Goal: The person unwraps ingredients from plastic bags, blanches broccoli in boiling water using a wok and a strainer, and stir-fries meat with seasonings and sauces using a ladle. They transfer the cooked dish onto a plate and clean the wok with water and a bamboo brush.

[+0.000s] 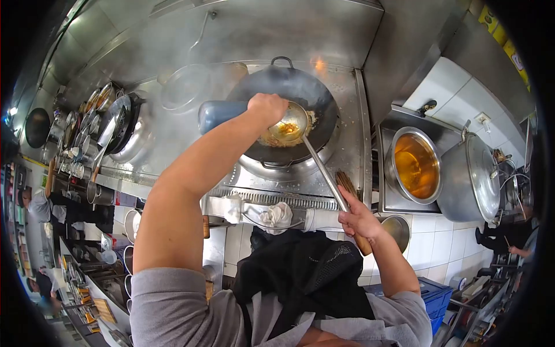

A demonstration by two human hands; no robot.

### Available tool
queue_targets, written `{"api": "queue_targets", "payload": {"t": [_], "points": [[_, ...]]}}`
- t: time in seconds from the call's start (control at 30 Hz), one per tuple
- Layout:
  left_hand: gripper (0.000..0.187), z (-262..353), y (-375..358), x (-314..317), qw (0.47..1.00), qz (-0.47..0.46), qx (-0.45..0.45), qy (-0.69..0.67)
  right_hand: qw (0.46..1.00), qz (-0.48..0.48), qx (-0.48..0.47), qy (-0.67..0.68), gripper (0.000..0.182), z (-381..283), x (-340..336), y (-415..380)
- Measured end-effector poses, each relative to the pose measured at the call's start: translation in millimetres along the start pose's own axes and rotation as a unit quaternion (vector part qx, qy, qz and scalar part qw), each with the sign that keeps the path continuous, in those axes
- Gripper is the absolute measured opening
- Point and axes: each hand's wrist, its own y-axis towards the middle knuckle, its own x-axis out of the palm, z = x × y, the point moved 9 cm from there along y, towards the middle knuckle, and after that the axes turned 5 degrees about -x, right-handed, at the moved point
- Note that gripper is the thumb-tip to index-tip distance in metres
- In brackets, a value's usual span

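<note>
My left hand (pixel 268 109) is closed around the neck end of a blue-grey bottle (pixel 221 113), tipped nearly level above the wok (pixel 321 92). The bottle's mouth is hidden by my fingers, beside the ladle bowl. In my right hand (pixel 359 218) is the long handle of a metal ladle (pixel 317 156), gripped near its wooden end. The ladle's bowl is over the wok and has some orange-yellow liquid in it. Pale chopped food (pixel 272 139) lies in the wok under and around the bowl. Steam drifts above the stove.
A bamboo brush (pixel 346 184) lies beside the ladle handle. Rightward stand a steel bowl of amber liquid (pixel 415 165) and a large lidded pot (pixel 471 173). Crumpled white cloths (pixel 276 216) lie along the stove's front edge. Pans and utensils (pixel 118 124) crowd the left. Other people (pixel 43 205) stand farther off.
</note>
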Motion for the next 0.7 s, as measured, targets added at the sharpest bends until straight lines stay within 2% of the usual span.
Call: {"api": "queue_targets", "payload": {"t": [0.27, 0.33, 0.43, 0.5, 0.57, 0.7], "points": [[0.031, 8.3, 26.2, -4.4, 0.999, -0.004, -0.012, 0.034, 1.0, 0.011, 0.002, 0.022, 0.077, 14.4, -5.2, 7.7], [0.031, 21.1, 27.9, 10.3, 0.995, -0.039, 0.041, 0.083, 0.998, 0.002, 0.008, 0.054, 0.078, 14.9, -2.6, 9.9], [0.031, 17.7, 37.8, 11.5, 0.999, -0.024, 0.003, 0.039, 0.998, -0.015, 0.01, 0.06, 0.079, 11.7, 0.3, 10.4], [0.031, 9.5, 47.8, 36.9, 0.999, -0.016, -0.001, 0.041, 0.998, -0.02, 0.007, 0.06, 0.079, 5.3, 1.7, 10.1], [0.032, 8.0, 46.1, 34.8, 0.999, -0.01, -0.002, 0.041, 0.998, -0.029, 0.009, 0.056, 0.079, 1.6, 5.4, 7.6], [0.03, -9.3, 43.1, 48.9, 0.999, -0.026, -0.025, 0.016, 0.999, -0.018, 0.007, 0.049, 0.079, -0.9, 3.0, 14.7]]}}
